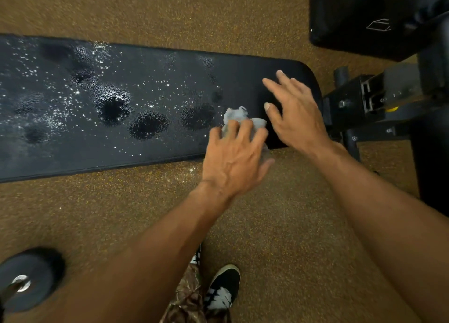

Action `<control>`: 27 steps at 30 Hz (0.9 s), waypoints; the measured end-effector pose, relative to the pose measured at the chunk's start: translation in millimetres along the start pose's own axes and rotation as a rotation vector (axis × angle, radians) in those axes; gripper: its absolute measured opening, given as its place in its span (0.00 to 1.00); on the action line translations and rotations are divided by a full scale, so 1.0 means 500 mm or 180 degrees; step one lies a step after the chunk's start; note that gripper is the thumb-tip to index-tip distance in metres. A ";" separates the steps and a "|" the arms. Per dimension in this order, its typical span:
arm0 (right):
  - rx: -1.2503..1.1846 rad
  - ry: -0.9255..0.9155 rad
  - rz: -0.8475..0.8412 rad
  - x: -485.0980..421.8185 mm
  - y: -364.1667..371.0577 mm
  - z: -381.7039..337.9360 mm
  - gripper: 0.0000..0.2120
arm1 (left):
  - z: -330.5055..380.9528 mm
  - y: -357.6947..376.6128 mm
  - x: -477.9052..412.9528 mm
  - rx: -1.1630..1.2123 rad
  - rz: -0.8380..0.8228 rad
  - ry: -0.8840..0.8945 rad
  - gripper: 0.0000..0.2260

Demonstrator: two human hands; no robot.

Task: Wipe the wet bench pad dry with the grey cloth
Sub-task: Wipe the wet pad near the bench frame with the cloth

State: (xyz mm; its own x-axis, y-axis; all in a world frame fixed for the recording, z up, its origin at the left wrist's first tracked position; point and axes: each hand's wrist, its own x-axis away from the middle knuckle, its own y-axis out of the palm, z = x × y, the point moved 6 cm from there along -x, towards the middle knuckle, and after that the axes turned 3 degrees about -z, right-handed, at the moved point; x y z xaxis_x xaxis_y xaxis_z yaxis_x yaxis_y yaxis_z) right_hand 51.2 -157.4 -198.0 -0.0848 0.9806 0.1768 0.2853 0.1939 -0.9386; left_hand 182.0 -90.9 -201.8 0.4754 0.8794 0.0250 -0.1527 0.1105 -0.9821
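The black bench pad (145,152) runs across the view from the left, and water drops and wet patches cover most of it. Its right end looks dry. A crumpled grey cloth (237,116) lies on the pad near the front edge. My left hand (234,159) lies over the cloth with fingers curled onto it. My right hand (295,113) hovers over the dry right end, fingers spread and holding nothing.
The bench's black metal frame (369,103) adjoins the pad's right end. Another black pad (364,11) sits at top right. A dumbbell (29,276) lies on the brown speckled floor at bottom left. My shoe (222,288) stands below the pad.
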 end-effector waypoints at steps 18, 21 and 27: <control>-0.0339 0.0454 0.0734 0.005 -0.017 0.010 0.23 | -0.068 -0.015 0.018 0.1181 0.0448 -0.0473 0.12; -0.0374 0.0451 0.0701 0.036 -0.023 0.031 0.21 | -0.056 0.043 0.021 0.0662 -0.0349 -0.0534 0.27; 0.0207 0.0319 -0.0276 0.042 0.025 0.027 0.27 | -0.048 0.056 0.001 0.0420 -0.0529 -0.0690 0.24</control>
State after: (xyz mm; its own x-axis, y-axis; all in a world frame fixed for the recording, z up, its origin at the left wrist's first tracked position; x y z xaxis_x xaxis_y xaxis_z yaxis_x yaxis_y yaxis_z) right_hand 40.0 -134.8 -209.8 -0.0098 0.9589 0.2837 0.2182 0.2790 -0.9352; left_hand 198.7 -98.6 -233.6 0.3094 0.9210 0.2367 -0.2063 0.3080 -0.9287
